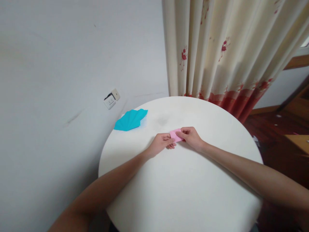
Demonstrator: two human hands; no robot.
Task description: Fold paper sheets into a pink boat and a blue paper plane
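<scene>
left fingers (169, 139): curled, pinching the near-left end of the pink paper (175, 135)
right fingers (184, 132): bent, gripping the paper's far-right edge
left hand (161, 143): knuckles resting on the table (183, 193)
right hand (191, 137): just beside the left
paper: small folded strip between both hands, mid-table, long axis running from far left to near right
fan (131, 119): blue, pleated, well apart at the table's far-left rim

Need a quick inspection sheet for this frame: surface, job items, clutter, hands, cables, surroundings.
Surface: round white table, a faint smudge near the far side.
Job's things: small pink paper, folded, held between both hands.
Clutter: blue pleated paper fan at the table's far left edge.
Grippers: left hand and right hand each pinch the pink paper.
Cables: nothing seen.
Surroundings: white wall with a wall socket; floral curtain; wooden floor at right.
</scene>
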